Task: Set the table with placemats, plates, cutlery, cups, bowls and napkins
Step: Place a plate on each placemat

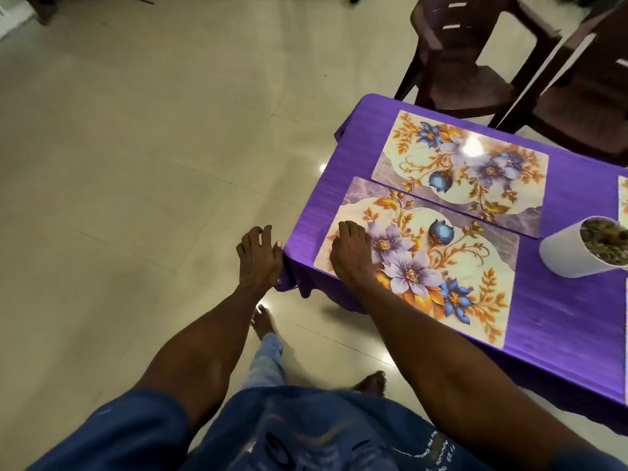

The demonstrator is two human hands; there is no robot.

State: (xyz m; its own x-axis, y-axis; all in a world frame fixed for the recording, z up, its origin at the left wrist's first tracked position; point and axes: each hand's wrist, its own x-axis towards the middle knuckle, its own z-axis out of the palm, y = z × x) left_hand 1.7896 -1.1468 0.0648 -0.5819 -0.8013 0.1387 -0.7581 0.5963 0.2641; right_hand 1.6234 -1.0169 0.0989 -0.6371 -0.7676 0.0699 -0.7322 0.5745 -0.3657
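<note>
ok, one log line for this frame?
right hand: rests on near floral rectangular placemat | left hand: free, off purple-clothed table | plates: none visible

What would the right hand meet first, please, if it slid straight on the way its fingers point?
Probably nothing: the right hand points across the near placemat toward the tablecloth edge.

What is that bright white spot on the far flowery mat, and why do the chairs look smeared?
Head view: the spot on the far placemat is glare from an overhead light, and the floor shows similar reflections. The chairs and the white pot are streaked by motion blur; the wide lens bends the picture's edges. The right hand on the near placemat looks sharper.
</note>
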